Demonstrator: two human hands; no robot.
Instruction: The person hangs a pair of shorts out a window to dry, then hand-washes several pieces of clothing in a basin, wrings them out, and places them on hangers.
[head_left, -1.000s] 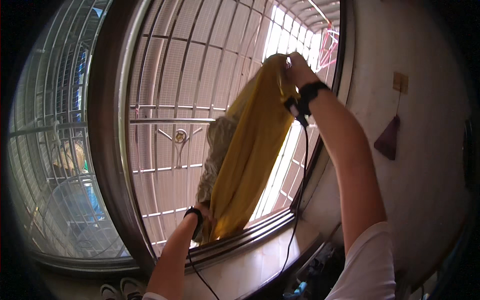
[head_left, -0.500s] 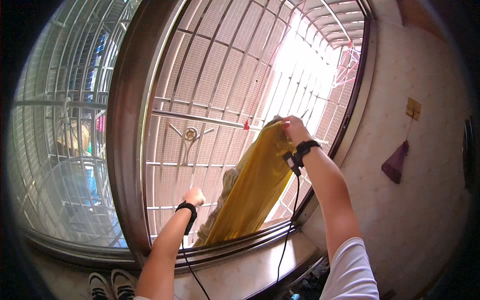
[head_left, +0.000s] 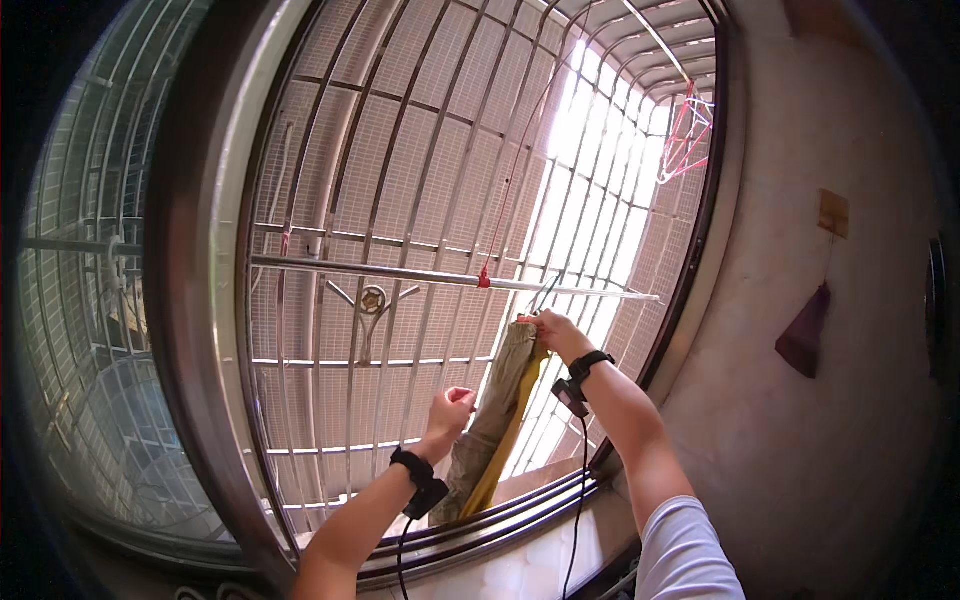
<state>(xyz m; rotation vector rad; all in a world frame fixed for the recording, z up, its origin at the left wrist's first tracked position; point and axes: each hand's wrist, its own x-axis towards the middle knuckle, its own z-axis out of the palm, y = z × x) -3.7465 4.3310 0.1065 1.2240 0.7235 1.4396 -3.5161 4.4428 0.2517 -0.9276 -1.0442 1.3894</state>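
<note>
Your right hand (head_left: 552, 330) is gripping the khaki-and-yellow cloth (head_left: 492, 410) by its top, just below the pole (head_left: 400, 272), likely so weight is keeping it hanging lengthwise. Your left hand (head_left: 453, 410) is hovering below the pole, beside the cloth, fingers curling; can't tell if fully closed. A red tie (head_left: 484, 281) is wrapping the pole. Below it, the window track (head_left: 540, 506) is hiding the cloth's lower end. Bars (head_left: 430, 362) are blocking reach beyond the pole; red hangers (head_left: 686, 140) are hanging above-right of it.

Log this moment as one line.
right grip: holding yellow-and-beige cloth by upper end | left grip: curled beside cloth, nothing visibly held | metal pole: above cloth in view
</note>
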